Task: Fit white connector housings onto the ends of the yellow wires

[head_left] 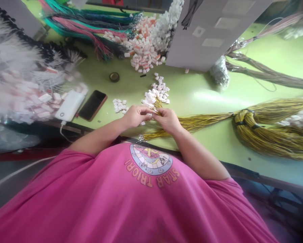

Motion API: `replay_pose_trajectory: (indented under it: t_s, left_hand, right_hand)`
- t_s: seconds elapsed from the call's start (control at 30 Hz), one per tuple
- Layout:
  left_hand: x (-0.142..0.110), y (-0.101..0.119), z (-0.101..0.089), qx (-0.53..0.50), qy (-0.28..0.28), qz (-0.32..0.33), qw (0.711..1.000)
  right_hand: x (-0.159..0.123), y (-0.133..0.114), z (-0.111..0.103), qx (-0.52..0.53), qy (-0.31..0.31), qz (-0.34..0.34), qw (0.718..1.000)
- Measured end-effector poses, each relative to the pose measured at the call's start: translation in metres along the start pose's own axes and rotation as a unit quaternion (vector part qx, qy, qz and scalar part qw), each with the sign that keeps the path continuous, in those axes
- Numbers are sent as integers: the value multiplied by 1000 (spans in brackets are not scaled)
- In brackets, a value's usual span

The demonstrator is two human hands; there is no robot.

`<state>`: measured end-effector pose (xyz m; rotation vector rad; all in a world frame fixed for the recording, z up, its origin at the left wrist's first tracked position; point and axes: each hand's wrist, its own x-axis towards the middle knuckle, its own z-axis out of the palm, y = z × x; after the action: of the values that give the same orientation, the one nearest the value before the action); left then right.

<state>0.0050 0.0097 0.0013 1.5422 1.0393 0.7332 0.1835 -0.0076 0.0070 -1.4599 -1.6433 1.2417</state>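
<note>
My left hand (137, 116) and my right hand (168, 120) meet at the table's near side, fingertips almost touching. The left fingers are pinched around a small white connector, mostly covered by the fingertips. Pinched too, my right hand grips the end of a yellow wire, close to that connector. The bundle of yellow wires (207, 118) runs from beneath my right hand out to the right. Its loose metal-tipped ends (141, 137) lie by the table edge. Just beyond my hands is a pile of white connectors (160, 89), with a smaller group (119, 105) to the left.
A dark phone (93, 105) and a white power bank (69, 105) with a cable lie left. Behind are a tape roll (114, 77), a heap of connectors (145, 50) and a grey panel (204, 37). A coiled yellow wire bundle (252, 135) sits right.
</note>
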Motion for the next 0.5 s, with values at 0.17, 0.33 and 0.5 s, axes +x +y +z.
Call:
replay_pose_trajectory:
  t_s: [0.17,0.33,0.5]
  left_hand:
    - [2,-2,2,-4,-1,-23,1000]
    - [1,3,4,75,-12,-12,997]
    - [1,6,-26,220,-63,23,973]
  right_hand:
    - [1,0,-1,-24,12,3,1000]
    - [1,3,3,-69,10,-1,998]
    - [4,10,3,-82,20,-87,993]
